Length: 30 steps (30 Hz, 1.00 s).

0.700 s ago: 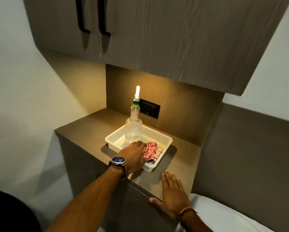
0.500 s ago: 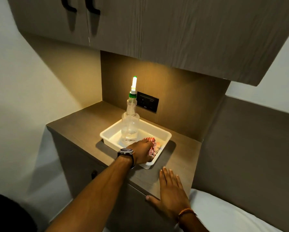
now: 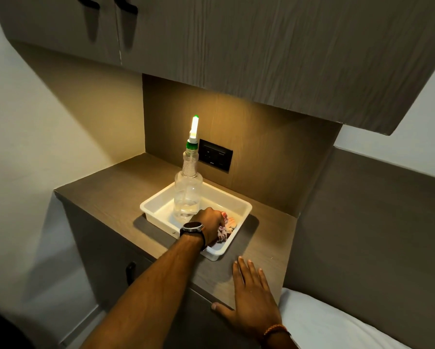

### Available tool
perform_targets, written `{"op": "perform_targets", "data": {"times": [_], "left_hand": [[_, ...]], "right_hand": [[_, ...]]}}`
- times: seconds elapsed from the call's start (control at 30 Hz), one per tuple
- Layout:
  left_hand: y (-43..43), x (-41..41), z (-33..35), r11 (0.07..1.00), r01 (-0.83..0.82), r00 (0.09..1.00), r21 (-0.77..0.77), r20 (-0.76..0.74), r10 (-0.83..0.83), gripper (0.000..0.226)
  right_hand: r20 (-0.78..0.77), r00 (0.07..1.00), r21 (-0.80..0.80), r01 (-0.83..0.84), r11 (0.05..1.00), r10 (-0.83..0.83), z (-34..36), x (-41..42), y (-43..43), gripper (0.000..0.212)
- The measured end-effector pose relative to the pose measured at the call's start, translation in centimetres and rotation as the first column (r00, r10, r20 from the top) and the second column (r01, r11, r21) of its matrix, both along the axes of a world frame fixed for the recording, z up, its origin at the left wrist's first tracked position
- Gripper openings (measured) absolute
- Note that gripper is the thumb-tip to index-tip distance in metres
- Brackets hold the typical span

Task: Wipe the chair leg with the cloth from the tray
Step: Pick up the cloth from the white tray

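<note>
left hand (image 3: pixel 210 224) closes on the cloth (image 3: pixel 225 229) in the tray (image 3: pixel 158 210) at frame centre; soft, light, bunches easily. right hand (image 3: pixel 251 295) lies flat, fingers apart.

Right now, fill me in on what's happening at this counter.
A person is reaching into the white tray with the left hand, fingers closed around the red cloth lying in its right part. The cloth has not left the tray. A clear spray bottle stands upright in the tray beside that hand. The right hand rests flat and open on the counter edge. No chair is in view.
</note>
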<state>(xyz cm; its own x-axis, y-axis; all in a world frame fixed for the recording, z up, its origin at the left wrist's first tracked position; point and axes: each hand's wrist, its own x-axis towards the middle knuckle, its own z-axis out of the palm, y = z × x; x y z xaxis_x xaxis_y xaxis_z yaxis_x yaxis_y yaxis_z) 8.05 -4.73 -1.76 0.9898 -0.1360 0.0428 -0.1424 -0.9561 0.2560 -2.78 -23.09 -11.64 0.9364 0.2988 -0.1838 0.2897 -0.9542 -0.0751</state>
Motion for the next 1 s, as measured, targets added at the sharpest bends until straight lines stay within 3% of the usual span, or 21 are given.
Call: {"op": "perform_targets", "data": {"times": [0.17,0.27,0.33,0.43,0.47,0.5,0.6,0.7,0.9,1.0], "left_hand": [[1.5,-1.1,0.6,0.940,-0.065,0.986,-0.335,0.123,0.112,0.023],[3.2,-2.0,2.2,0.844,-0.156,0.959,-0.514,0.127,0.254,0.020],[4.6,-3.1,3.4,0.680,-0.257,0.929,-0.687,0.017,0.369,0.028],[6.8,-5.7,4.5,0.278,-0.379,0.882,-0.883,-0.253,0.398,0.035],[7.5,-7.1,4.7,0.159,-0.388,0.873,-0.908,-0.306,0.379,0.038],[8.3,-8.5,4.7,0.103,-0.380,0.873,-0.919,-0.319,0.368,0.041],[10.1,-13.0,4.2,0.045,-0.365,0.875,-0.930,-0.325,0.358,0.050],[12.5,-18.9,2.5,-0.076,-0.330,0.846,-0.941,-0.331,0.419,0.042],[18.3,-37.4,-5.7,-0.236,-0.262,0.625,-0.936,-0.351,0.697,0.029],[19.9,-48.4,-10.9,-0.315,-0.258,0.476,-0.913,-0.404,0.781,0.024]], "right_hand": [[0.023,1.000,0.005,-0.004,1.000,0.003,0.3,-0.2,0.0,0.128],[0.034,0.999,0.017,0.001,1.000,-0.002,0.4,-0.5,0.0,0.129],[0.049,0.999,0.042,-0.001,0.999,-0.001,0.7,-0.8,0.0,0.130],[0.051,0.999,0.067,0.002,0.998,-0.006,1.3,-1.1,-0.1,0.130],[0.058,0.998,0.066,-0.002,0.998,-0.001,1.5,-1.3,0.0,0.129],[0.075,0.997,0.065,-0.010,0.998,0.005,1.6,-1.5,0.1,0.128],[0.150,0.988,0.048,-0.044,0.998,0.037,2.4,-2.0,0.1,0.123],[0.221,0.971,0.017,-0.095,0.995,0.089,3.1,-2.7,0.3,0.120],[0.316,0.939,0.021,-0.149,0.989,0.135,2.1,-2.4,-0.4,0.099],[0.256,0.956,-0.052,-0.135,0.989,0.144,-0.6,-1.1,-1.6,0.096]]}}
